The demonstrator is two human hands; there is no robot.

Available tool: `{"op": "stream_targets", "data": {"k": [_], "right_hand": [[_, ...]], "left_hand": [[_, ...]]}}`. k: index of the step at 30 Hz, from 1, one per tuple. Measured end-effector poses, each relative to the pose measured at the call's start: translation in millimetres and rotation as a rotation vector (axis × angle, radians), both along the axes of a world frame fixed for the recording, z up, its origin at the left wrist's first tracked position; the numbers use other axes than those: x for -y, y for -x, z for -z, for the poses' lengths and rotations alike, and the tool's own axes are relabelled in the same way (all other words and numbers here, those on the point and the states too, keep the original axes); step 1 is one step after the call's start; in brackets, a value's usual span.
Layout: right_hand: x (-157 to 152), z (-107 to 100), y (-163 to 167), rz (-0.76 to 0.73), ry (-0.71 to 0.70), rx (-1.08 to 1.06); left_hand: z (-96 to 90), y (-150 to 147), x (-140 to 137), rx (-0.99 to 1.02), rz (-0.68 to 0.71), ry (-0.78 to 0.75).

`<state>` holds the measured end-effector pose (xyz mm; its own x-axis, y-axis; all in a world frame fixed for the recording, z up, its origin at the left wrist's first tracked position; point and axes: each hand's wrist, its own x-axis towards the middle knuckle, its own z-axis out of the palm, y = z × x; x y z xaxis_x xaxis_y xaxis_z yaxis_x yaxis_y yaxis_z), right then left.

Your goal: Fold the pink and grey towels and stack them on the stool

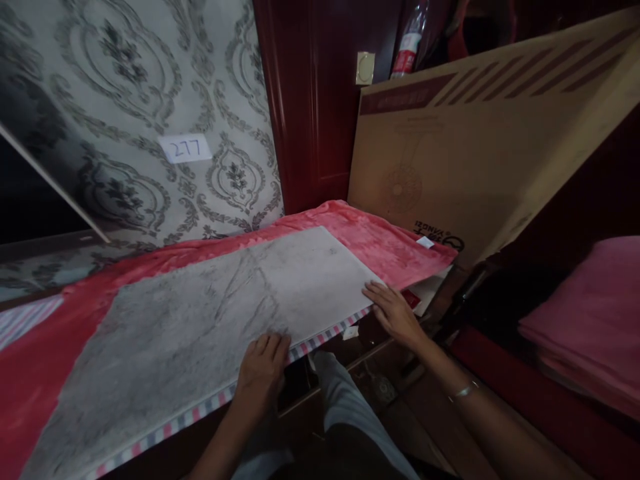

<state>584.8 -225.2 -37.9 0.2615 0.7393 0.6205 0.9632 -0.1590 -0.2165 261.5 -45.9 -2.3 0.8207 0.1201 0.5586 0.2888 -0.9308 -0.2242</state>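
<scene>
A grey plush-looking cloth lies spread over a low, long surface. Its left part is dark and mottled, its right part paler and smoother, with ruffled lines between them. My left hand rests on the cloth's near edge, fingers side by side on top; its thumb is hidden. At the near right corner, my right hand lies with its fingers a little apart on the pale part. Beneath the grey cloth is a pink-red plush cloth. A striped edge in pink, white and grey shows along the front.
A big cardboard box stands at the back right, with a plastic bottle behind its upper edge. Folded pink cloth is piled at the far right. A paper marked 277 hangs on the patterned wall. My legs are below the front edge.
</scene>
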Motion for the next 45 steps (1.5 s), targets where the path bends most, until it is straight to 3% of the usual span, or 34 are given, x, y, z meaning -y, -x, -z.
{"op": "stream_targets", "data": {"k": [7,11,14,18,23,28,33,39,45], "right_hand": [[-24,-19,-8,0.062,0.017,-0.039],[-48,-14,-13,0.082,0.17,0.02],[-55,-7,-18,0.149,0.191,0.014],[-49,-8,-28,0.245,0.118,-0.088],[-34,-8,-46,0.25,0.028,-0.422],[-17,-3,-65,0.025,-0.063,-0.749],[1,-19,-64,-0.089,0.021,-0.956],[7,-35,-57,-0.086,0.036,-1.078],[7,-34,-55,-0.034,0.012,-1.08]], "left_hand": [[-35.5,-2,-2,-0.061,0.066,0.32],[-59.5,-3,-13,-0.209,0.116,0.552],[-75.9,-13,-31,-0.363,0.162,0.674],[-96.9,-57,-68,-0.427,0.114,0.696],[-115.5,-155,-118,-0.494,-0.046,0.634],[-113.5,-245,-161,-0.368,-0.202,0.586],[-97.8,-309,-193,-0.336,-0.322,0.57],[-78.7,-357,-215,-0.352,-0.384,0.582],[-70.3,-378,-226,-0.3,-0.384,0.59]]}}
